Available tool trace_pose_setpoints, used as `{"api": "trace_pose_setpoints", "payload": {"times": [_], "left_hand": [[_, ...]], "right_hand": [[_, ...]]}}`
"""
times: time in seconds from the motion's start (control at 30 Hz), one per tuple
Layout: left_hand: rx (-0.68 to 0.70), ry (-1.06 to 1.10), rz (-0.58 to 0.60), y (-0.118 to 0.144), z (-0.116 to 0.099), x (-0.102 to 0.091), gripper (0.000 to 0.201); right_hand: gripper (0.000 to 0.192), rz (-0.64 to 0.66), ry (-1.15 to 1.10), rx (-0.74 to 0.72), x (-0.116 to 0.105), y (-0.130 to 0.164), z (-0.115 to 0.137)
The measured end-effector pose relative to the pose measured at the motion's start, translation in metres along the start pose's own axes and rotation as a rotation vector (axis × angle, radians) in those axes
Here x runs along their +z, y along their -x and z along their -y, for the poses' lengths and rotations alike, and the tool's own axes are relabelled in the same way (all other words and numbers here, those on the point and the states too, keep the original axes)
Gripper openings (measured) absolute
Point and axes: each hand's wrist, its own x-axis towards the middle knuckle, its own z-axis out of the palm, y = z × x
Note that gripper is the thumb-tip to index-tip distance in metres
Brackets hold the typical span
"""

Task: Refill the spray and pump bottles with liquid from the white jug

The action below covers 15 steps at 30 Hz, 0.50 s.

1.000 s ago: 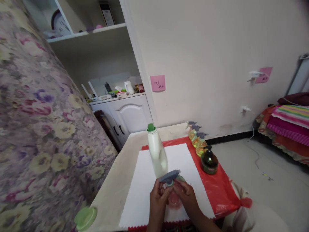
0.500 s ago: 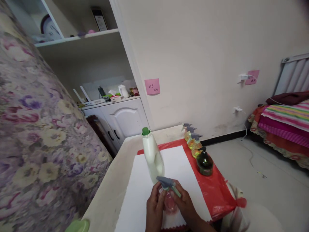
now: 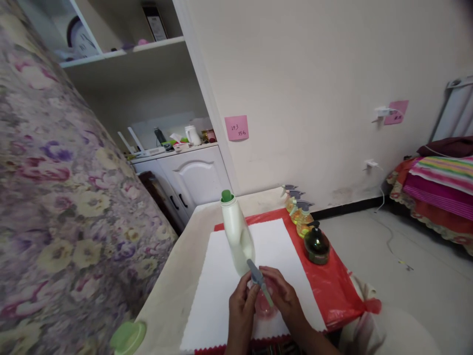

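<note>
A small spray bottle with a clear pink body (image 3: pixel 264 308) and a grey trigger head (image 3: pixel 256 274) stands near the front edge of the white sheet (image 3: pixel 207 296). Closed around the left side of its head and neck is my left hand (image 3: pixel 241 304). My right hand (image 3: pixel 287 298) curls against the other side, fingers bent near the pale green trigger. Just behind the bottle rises a tall pale green jug (image 3: pixel 236 234) with its mouth uncapped and a green spout showing inside.
On red plastic (image 3: pixel 325 291) to the right stand a dark green pump bottle (image 3: pixel 317 245) and a row of yellow-filled spray bottles (image 3: pixel 304 224). A pale green lid or bowl (image 3: pixel 128 338) lies at the table's left front. Floral curtain (image 3: pixel 66 197) hangs left; wall behind.
The grey trigger head has turned between my hands; its trigger end now points more toward me. My right fingers have shifted around it. The whole view has swung slightly.
</note>
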Motion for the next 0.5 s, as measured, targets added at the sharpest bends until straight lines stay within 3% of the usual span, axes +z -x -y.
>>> {"api": "trace_pose_setpoints", "payload": {"times": [0.2,0.5], "left_hand": [[0.044,0.003,0.014,-0.001,0.001,-0.002,0.047],[0.057,0.023,0.013,0.0,0.02,-0.002,0.048]], "right_hand": [[0.041,0.063,-0.004,0.026,-0.002,0.0,0.001],[0.039,0.039,0.008,0.032,0.001,0.001,0.003]]}}
